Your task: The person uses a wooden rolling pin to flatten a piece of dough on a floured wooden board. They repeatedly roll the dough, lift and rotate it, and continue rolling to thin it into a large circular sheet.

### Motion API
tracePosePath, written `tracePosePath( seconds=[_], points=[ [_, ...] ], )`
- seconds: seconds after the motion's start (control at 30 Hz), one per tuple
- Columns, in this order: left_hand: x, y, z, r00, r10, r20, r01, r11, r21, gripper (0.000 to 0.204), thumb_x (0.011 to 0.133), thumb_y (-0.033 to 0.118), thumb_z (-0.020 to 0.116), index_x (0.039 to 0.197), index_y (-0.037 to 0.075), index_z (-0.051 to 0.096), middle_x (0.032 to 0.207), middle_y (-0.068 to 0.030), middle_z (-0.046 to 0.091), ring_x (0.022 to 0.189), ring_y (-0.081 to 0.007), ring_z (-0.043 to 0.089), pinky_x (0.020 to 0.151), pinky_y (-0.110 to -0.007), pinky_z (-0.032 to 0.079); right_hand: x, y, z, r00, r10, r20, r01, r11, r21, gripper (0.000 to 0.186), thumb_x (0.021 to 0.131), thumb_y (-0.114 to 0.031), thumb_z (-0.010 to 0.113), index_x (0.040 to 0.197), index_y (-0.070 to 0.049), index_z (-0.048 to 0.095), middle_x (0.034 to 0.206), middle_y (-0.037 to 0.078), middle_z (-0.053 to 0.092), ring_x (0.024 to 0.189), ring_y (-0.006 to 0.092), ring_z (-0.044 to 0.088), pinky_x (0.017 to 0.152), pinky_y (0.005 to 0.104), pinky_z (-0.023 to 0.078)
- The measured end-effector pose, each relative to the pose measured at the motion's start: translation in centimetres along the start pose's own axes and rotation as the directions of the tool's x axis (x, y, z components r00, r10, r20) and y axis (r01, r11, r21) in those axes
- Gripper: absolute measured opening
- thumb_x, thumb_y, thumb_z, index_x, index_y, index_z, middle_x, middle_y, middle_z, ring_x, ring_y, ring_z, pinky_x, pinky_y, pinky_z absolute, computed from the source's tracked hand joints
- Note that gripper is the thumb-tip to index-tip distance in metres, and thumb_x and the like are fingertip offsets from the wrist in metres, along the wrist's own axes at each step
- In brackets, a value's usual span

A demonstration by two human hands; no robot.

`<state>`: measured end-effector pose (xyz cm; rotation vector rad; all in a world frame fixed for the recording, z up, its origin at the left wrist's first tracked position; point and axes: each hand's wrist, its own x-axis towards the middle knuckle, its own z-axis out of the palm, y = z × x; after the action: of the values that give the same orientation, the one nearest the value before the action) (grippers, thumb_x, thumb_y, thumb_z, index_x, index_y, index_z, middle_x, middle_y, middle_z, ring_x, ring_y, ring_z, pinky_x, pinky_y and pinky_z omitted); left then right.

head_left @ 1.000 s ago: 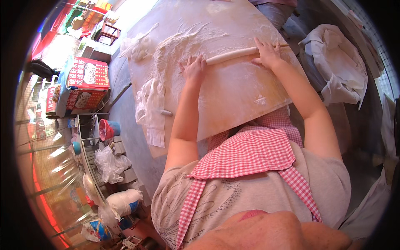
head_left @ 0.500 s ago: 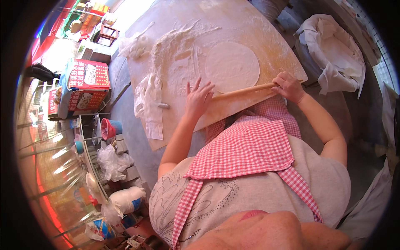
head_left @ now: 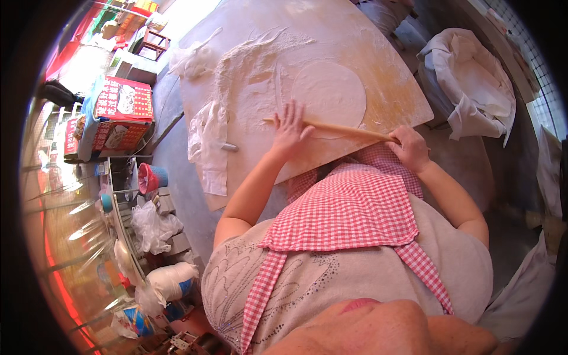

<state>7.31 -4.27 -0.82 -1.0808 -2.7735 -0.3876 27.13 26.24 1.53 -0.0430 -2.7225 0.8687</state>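
A long wooden rolling pin (head_left: 346, 130) lies slantwise across the near edge of a round, thin sheet of dough (head_left: 332, 92). My left hand (head_left: 289, 131) rests flat on the pin's left part, palm down, with its fingers stretched out. At the other end, my right hand (head_left: 410, 148) is closed around the pin, near the board's right corner. The sheet lies on a floured wooden board (head_left: 387, 89), with loose flour (head_left: 245, 65) heaped and streaked to its left. The dough's near edge is partly hidden by the pin.
On the board's left side lie a white cloth (head_left: 208, 148) and a small grey cylinder (head_left: 229, 147). A cloth-lined tub (head_left: 467, 83) stands at right. Leftward are a red box (head_left: 124, 112), a red-and-blue basket (head_left: 152, 177) and plastic bags (head_left: 155, 228).
The pin has swung round: its left end is now farther from me and its right end nearer. My left hand has moved forward and flattened; my right hand has come nearer, still gripping.
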Motion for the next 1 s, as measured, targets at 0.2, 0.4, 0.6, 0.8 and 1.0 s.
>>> tracePosePath(
  seconds=[0.2, 0.4, 0.6, 0.8, 1.0],
  points=[
    [4.7, 2.4, -3.3, 0.869, -0.483, 0.103, 0.491, 0.868, -0.068, 0.029, 0.084, 0.036, 0.062, 0.092, 0.007, 0.064, 0.106, -0.0154, 0.062, 0.104, -0.0318, 0.054, 0.096, -0.045, 0.038, 3.8, 0.6, 2.5, 0.986, 0.118, -0.115, -0.122, 0.992, -0.027, 0.02, 0.082, -0.015, 0.062, 0.099, -0.008, 0.056, 0.093, 0.014, 0.057, 0.087, 0.0331, 0.058, 0.073, 0.043, 0.047],
    [6.6, 6.1, -2.5, 0.894, -0.332, 0.3, 0.379, 0.208, -0.902, 0.022, 0.092, 0.024, 0.056, 0.101, 0.004, 0.059, 0.107, -0.0109, 0.063, 0.101, -0.0241, 0.058, 0.089, -0.035, 0.044, 4.4, -2.3, 4.3, 0.921, 0.349, 0.175, -0.39, 0.832, 0.395, 0.025, 0.089, -0.022, 0.054, 0.107, -0.004, 0.053, 0.088, 0.016, 0.063, 0.079, 0.0305, 0.061, 0.07, 0.0395, 0.049],
    [1.9, 10.0, 1.0, 0.969, -0.066, 0.24, 0.243, 0.456, -0.856, 0.015, 0.091, 0.018, 0.057, 0.094, 0.003, 0.061, 0.086, -0.0063, 0.065, 0.079, -0.018, 0.06, 0.077, -0.029, 0.048, 5.3, -5.5, 4.2, 0.723, 0.385, 0.574, -0.688, 0.322, 0.651, 0.03, 0.096, -0.034, 0.052, 0.096, -0.004, 0.051, 0.073, 0.004, 0.057, 0.058, 0.0096, 0.053, 0.05, 0.0229, 0.043],
    [2.1, 12.1, 2.7, 0.798, 0.597, 0.079, -0.534, 0.762, -0.368, 0.066, 0.083, 0.043, 0.059, 0.134, 0.005, 0.044, 0.139, -0.0158, 0.044, 0.133, -0.0324, 0.033, 0.113, -0.047, 0.016, 7.6, -4.7, -2.5, 0.731, 0.199, 0.652, -0.673, 0.362, 0.644, 0.039, 0.092, -0.043, 0.056, 0.096, -0.004, 0.052, 0.061, -0.004, 0.042, 0.047, 0.0027, 0.036, 0.041, 0.0185, 0.031],
    [7.3, -1.7, -0.2, 0.97, -0.107, 0.219, 0.113, 0.994, -0.012, 0.07, 0.09, 0.046, 0.048, 0.144, 0.006, 0.03, 0.151, -0.0133, 0.027, 0.141, -0.0285, 0.019, 0.114, -0.049, 0.01, 9.2, -6.1, -7.9, 0.647, 0.1, 0.756, -0.722, 0.4, 0.565, 0.039, 0.089, -0.043, 0.061, 0.094, -0.005, 0.055, 0.056, -0.005, 0.039, 0.043, 0.0031, 0.032, 0.038, 0.0199, 0.024]
  ],
)
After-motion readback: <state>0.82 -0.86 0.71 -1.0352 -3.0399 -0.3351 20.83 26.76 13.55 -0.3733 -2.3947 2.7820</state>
